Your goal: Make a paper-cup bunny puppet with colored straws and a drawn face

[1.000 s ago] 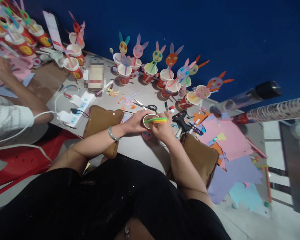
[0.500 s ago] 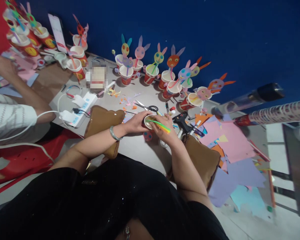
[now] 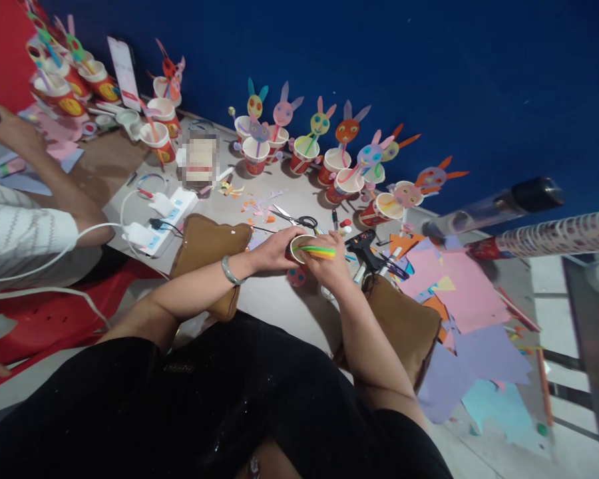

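The cup [image 3: 296,249] is clasped around its side by the left hand [image 3: 275,251], its wall mostly covered. The fingers of the right hand [image 3: 330,267] are bunched at the cup's mouth, their tips hidden; whether the strips [image 3: 323,252] lying over them are pinched cannot be told. Scissors [image 3: 307,221] are seen beyond the cup, a glue gun [image 3: 363,245] to its right.

scissors [image 3: 294,219] lie behind the held cup [image 3: 295,252]; glue gun [image 3: 365,247] right, power strip [image 3: 178,207] left.
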`<state>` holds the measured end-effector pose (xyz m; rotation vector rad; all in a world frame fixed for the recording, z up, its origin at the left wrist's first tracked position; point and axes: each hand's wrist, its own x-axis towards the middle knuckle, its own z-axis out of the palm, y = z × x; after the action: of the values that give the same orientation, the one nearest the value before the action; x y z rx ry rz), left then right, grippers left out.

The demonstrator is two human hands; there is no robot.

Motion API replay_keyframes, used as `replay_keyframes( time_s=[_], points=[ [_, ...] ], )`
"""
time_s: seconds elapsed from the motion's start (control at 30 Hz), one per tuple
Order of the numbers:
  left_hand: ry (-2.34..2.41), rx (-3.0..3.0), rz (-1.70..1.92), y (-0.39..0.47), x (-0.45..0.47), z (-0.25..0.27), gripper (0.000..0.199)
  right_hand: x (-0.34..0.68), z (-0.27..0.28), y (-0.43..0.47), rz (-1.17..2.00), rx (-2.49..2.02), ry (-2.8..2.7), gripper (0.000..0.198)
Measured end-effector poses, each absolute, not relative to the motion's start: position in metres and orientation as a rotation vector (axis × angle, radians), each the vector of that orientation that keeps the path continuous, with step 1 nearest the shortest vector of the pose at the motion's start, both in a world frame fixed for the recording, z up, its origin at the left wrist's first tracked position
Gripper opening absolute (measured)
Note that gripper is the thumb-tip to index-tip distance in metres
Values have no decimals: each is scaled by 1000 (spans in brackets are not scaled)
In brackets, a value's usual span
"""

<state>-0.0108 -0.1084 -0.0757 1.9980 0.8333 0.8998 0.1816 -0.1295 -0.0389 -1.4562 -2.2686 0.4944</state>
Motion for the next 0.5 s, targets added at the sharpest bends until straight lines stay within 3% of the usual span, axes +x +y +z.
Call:
replay_keyframes(
  time_s=[0.5],
  points=[
    [769, 1989, 928, -111, -11, -74, 58, 178, -39, -124, 524, -1494, -2372, 11]
  ],
)
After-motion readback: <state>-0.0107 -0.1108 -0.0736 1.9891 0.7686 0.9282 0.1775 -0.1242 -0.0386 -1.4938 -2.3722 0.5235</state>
